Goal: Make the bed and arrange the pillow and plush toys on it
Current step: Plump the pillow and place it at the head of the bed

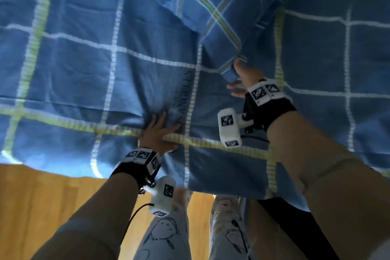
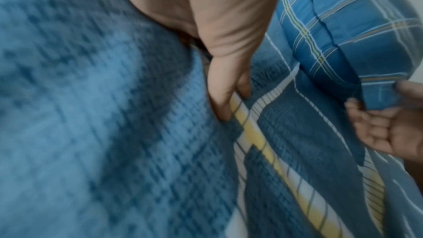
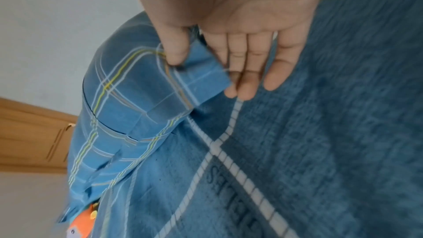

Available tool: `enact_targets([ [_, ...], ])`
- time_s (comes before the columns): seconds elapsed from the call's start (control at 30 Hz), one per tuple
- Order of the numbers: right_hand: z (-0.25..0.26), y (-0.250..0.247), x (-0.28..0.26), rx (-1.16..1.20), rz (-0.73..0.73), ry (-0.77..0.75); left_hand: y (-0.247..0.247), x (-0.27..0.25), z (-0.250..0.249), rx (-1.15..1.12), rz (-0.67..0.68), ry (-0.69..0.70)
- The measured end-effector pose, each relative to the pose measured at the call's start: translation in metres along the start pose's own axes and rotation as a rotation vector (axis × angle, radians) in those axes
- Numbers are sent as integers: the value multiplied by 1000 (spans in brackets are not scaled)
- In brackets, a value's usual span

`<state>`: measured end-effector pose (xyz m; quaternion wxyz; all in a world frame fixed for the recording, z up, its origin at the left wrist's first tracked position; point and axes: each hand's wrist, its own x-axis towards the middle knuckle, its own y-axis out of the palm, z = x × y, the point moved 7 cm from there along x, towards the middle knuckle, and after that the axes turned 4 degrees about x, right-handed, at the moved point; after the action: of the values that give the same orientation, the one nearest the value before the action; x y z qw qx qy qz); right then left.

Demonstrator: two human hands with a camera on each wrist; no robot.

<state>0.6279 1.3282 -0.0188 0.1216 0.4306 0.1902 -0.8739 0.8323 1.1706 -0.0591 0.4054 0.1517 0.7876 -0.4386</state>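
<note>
A dark blue checked blanket point(image 1: 73, 69) with white and yellow lines covers the bed. On it lies a lighter blue plaid pillow point(image 1: 211, 6), at the top middle. My left hand point(image 1: 160, 133) presses on the blanket with spread fingers beside a yellow stripe; the left wrist view shows its fingertips point(image 2: 224, 108) touching the cloth. My right hand point(image 1: 238, 78) pinches the near corner of the pillow, thumb on top of the flap and straight fingers under it point(image 3: 208, 74). The pillow point(image 3: 128, 97) is lifted at that corner.
The blanket's near edge hangs over a wooden floor point(image 1: 42, 207), where my legs in patterned trousers point(image 1: 168, 234) stand. An orange object point(image 3: 82, 222) peeks out by the pillow's far end. A wooden panel point(image 3: 29, 142) and a pale wall lie beyond.
</note>
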Motion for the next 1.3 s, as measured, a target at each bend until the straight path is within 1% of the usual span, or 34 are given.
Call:
enact_targets([
  [0.07, 7, 9, 0, 44, -30, 19, -4, -3, 9, -120, -11, 54],
  [0.1, 7, 10, -2, 43, -48, 3, -5, -4, 13, -185, -14, 66],
  [0.2, 4, 5, -11, 5, -101, -48, -7, -8, 23, -290, 10, 50],
  [0.33, 2, -7, -31, -8, -31, -122, -14, -19, 22, -413, 25, -10],
  [0.4, 7, -11, -45, -80, 2, -202, -14, -25, 18, -433, 37, -52],
  [0.47, 15, -16, -58, -135, -1, -295, -14, -30, 15, -450, 44, -101],
  [0.57, 27, -24, -83, -180, 10, -403, -16, -41, 9, -637, 32, -202],
  [0.67, 24, -37, -109, -186, 78, -432, -29, -56, -18, -948, -12, -220],
  [0.77, -3, -53, -129, -278, 142, -419, -53, -68, -63, -1230, -66, -194],
  [0.83, -28, -68, -137, -295, 152, -388, -67, -73, -99, -1363, -22, -126],
  [0.87, -39, -75, -141, -283, 156, -376, -71, -77, -118, -1384, 31, -95],
  [0.9, -48, -81, -146, -268, 169, -372, -71, -81, -135, -1357, 94, -74],
  [0.97, -64, -86, -156, -255, 202, -364, -60, -88, -164, -1252, 223, -60],
  [1.0, -71, -88, -160, -243, 210, -361, -52, -91, -175, -1218, 257, -55],
  [1.03, -76, -89, -163, -213, 217, -356, -46, -92, -184, -1218, 254, -52],
  [1.07, -79, -89, -165, -181, 225, -355, -42, -92, -189, -1252, 224, -57],
  [1.13, -78, -89, -168, -163, 235, -361, -42, -91, -194, -1316, 115, -67],
  [1.23, -63, -90, -170, -179, 263, -357, -51, -97, -197, -1239, -10, -19],
  [1.3, -51, -89, -173, -222, 313, -381, -56, -106, -190, -1207, -35, -5],
])
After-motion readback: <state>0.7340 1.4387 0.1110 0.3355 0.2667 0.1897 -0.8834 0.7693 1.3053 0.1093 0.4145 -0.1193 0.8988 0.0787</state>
